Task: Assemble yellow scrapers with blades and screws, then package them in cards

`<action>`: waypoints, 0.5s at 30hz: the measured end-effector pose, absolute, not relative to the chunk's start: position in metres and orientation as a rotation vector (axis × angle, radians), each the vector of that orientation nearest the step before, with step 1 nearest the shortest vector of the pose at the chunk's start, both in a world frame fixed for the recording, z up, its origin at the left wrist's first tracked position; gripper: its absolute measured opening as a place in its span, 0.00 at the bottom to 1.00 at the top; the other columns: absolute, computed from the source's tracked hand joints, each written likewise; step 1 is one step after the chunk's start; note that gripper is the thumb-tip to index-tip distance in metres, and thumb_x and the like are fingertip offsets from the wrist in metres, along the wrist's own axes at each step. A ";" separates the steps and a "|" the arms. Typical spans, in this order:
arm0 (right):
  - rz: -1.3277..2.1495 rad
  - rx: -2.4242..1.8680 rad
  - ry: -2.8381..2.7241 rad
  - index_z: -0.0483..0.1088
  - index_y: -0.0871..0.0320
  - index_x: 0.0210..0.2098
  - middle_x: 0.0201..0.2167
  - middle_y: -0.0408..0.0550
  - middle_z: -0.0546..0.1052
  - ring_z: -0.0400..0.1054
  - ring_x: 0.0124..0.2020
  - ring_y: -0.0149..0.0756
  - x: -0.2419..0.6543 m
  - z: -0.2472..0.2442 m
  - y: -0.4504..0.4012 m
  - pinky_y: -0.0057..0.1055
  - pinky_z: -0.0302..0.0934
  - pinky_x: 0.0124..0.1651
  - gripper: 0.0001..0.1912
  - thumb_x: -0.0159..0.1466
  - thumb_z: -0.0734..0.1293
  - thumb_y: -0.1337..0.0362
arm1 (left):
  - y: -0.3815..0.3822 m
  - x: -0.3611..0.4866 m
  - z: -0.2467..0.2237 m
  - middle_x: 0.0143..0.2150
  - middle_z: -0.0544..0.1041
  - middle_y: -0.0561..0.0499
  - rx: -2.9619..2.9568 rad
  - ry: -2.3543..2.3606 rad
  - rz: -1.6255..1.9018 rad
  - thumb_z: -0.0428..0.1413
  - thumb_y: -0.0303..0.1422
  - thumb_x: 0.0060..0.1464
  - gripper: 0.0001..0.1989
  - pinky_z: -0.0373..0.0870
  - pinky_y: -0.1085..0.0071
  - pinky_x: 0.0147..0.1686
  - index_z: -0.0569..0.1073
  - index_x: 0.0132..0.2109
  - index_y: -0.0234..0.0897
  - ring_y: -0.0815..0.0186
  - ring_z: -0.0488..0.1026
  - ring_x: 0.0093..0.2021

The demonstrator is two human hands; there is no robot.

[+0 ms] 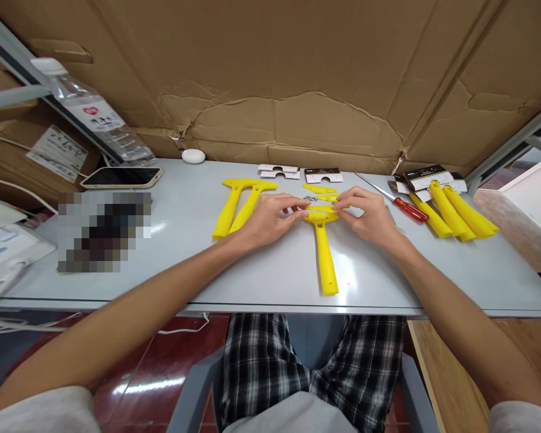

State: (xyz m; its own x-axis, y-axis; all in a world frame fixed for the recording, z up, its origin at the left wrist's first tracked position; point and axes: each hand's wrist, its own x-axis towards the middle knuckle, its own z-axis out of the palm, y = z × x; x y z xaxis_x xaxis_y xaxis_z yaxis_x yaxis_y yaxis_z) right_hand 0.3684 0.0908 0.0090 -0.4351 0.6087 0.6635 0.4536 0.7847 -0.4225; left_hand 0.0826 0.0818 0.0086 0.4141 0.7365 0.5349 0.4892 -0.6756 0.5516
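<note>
A yellow T-shaped scraper handle point(327, 258) lies on the table between my hands, its wide head pointing away from me. My left hand point(275, 219) and my right hand point(365, 215) pinch opposite ends of a thin yellow strip point(321, 208) just above that head; whether it touches the head I cannot tell. Beyond the fingers are a loose curved yellow piece point(319, 189), another yellow piece point(328, 198) partly behind my right fingers, and a small pile of screws point(311, 198). Left of these lie two more yellow T-shaped handles point(228, 210), one partly covered by my left hand.
A red-handled screwdriver point(410, 209) and several yellow handles with card labels point(453, 210) lie at right. Folded cards point(323, 175) are at the back. Leftward are a phone point(121, 178), a white oval object point(193, 156), a water bottle point(94, 114) and a blurred dark item point(106, 231).
</note>
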 end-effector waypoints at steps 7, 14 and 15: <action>0.290 -0.866 -2.125 0.83 0.49 0.40 0.41 0.48 0.82 0.79 0.43 0.41 0.358 0.008 0.084 0.43 0.74 0.49 0.10 0.69 0.70 0.68 | 0.085 0.080 0.010 0.46 0.89 0.47 2.158 1.144 1.049 0.64 0.38 0.63 0.10 0.80 0.61 0.46 0.88 0.47 0.40 0.58 0.85 0.45; 0.365 -0.914 -2.167 0.83 0.49 0.41 0.45 0.50 0.82 0.78 0.46 0.43 0.361 0.012 0.085 0.43 0.76 0.50 0.08 0.67 0.71 0.67 | 0.085 0.077 0.013 0.45 0.89 0.47 2.257 1.202 1.088 0.63 0.36 0.64 0.09 0.81 0.62 0.48 0.88 0.46 0.41 0.58 0.85 0.44; 0.390 -0.922 -2.170 0.83 0.50 0.41 0.45 0.50 0.82 0.78 0.46 0.43 0.362 0.013 0.085 0.43 0.76 0.49 0.08 0.67 0.70 0.67 | 0.086 0.076 0.013 0.45 0.89 0.47 2.278 1.209 1.096 0.63 0.35 0.64 0.09 0.81 0.62 0.48 0.88 0.46 0.41 0.59 0.85 0.44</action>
